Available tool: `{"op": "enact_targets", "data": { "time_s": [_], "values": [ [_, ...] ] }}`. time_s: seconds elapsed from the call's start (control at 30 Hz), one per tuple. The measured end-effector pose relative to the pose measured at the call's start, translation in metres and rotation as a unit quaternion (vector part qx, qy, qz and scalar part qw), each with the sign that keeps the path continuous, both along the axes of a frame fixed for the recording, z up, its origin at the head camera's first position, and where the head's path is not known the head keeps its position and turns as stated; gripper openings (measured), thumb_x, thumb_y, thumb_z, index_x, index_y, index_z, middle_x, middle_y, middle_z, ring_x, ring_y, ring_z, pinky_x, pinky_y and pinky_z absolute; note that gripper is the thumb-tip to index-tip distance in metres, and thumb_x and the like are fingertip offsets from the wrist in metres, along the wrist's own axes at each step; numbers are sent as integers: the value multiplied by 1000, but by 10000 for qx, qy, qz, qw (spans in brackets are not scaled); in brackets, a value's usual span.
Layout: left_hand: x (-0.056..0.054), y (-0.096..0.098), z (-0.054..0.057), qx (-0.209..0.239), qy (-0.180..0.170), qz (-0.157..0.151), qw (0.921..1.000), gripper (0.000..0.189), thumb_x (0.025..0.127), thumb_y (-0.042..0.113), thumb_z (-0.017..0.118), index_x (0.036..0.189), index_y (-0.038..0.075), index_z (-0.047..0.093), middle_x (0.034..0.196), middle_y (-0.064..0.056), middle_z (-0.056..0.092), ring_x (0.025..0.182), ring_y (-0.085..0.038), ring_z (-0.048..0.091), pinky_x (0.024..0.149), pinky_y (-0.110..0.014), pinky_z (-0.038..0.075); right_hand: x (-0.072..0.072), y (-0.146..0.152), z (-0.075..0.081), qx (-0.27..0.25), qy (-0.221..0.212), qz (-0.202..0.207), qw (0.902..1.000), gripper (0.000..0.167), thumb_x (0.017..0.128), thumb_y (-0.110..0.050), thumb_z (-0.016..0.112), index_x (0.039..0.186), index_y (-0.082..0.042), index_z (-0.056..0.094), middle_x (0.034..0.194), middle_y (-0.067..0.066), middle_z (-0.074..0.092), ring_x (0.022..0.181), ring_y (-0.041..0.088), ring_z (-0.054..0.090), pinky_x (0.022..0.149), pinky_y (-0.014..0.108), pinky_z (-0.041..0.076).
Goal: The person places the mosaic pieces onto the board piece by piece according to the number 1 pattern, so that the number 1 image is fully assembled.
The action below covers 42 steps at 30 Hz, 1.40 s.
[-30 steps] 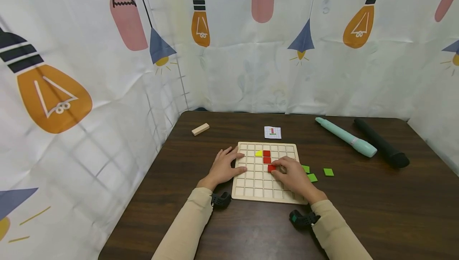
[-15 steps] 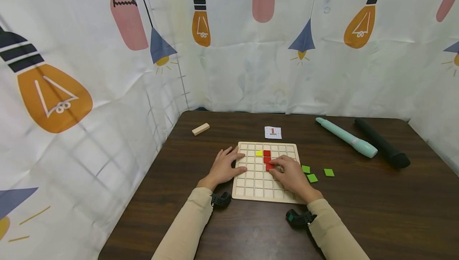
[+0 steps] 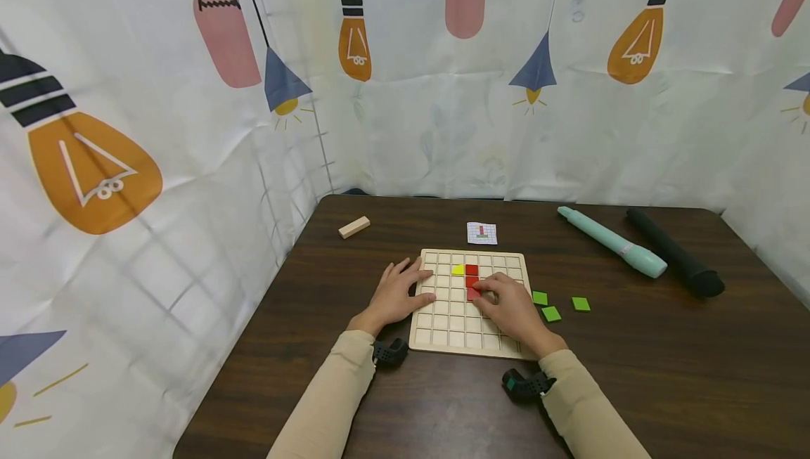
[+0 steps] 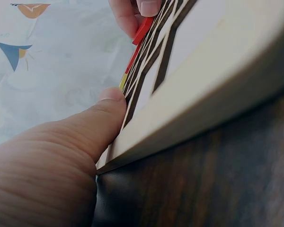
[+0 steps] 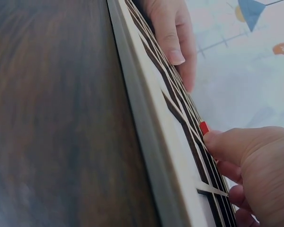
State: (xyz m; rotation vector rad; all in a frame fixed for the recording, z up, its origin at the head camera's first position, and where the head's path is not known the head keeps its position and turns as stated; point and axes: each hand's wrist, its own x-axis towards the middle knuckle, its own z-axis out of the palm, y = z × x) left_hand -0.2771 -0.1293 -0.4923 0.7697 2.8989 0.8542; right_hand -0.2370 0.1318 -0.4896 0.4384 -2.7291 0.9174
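Observation:
A pale wooden grid board (image 3: 439,337) lies on the dark table. My right hand (image 3: 511,308) pinches a square red tile (image 3: 472,295) between thumb and fingertips, low over the board and just below two red tiles (image 3: 471,270) set in a column. The left wrist view shows the pinched red tile (image 4: 141,31) tilted against the grid; fingers cover part of it. Left of the top red tile sits a yellow piece (image 3: 457,270) with a slanted side. My left hand (image 3: 392,294) rests on the board's left edge, fingers spread and thumb (image 4: 111,101) on the rim.
Three green tiles (image 3: 551,314) lie right of the board. Behind it is a small card (image 3: 482,234) with a coloured grid pattern. A wooden block (image 3: 354,227) lies back left. A mint-coloured tapered stick (image 3: 610,241) and a black tube (image 3: 673,253) lie back right.
My right hand has moved slightly left and away from me with the red tile, bringing it into line under the other red ones. The left hand stays put.

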Motion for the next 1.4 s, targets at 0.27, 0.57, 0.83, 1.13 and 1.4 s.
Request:
{"op": "enact_targets", "data": {
  "time_s": [0.27,0.57,0.83,1.13,1.4],
  "values": [
    [0,0,0,10,43,-26,10000,57,94,47,61,144,21,52,160,-7,26,149,-29,16,121,-50,1,0,-1,-1,-78,15,-35,10000,26,85,-22,78,109,-13,75,101,0,64,72,13,47,62,28,41],
    [1,0,0,8,33,-13,10000,57,94,47,61,144,21,52,160,-7,27,148,-30,17,121,-50,1,0,-1,-2,-140,-8,-82,9999,25,85,-22,78,109,-14,75,100,-2,65,70,12,46,61,27,39],
    [2,0,1,23,76,-6,10000,58,93,48,62,143,21,52,159,-7,27,148,-30,18,121,-51,2,0,-2,-3,-157,-90,-120,9998,26,85,-21,78,110,-15,75,101,-2,65,72,14,46,62,28,39],
    [2,-1,1,99,106,25,9999,58,93,47,63,142,20,54,158,-8,29,148,-29,20,121,-50,4,7,8,2,-631,-167,27,9979,30,90,-25,73,116,-12,72,106,-1,66,87,16,58,76,34,51],
    [3,-1,2,91,55,-18,9999,59,93,47,63,142,18,53,158,-8,29,147,-31,20,121,-51,4,10,29,9,-851,138,-282,9959,25,91,-19,71,114,-8,72,105,5,67,96,24,63,83,47,55]
  ]
}}
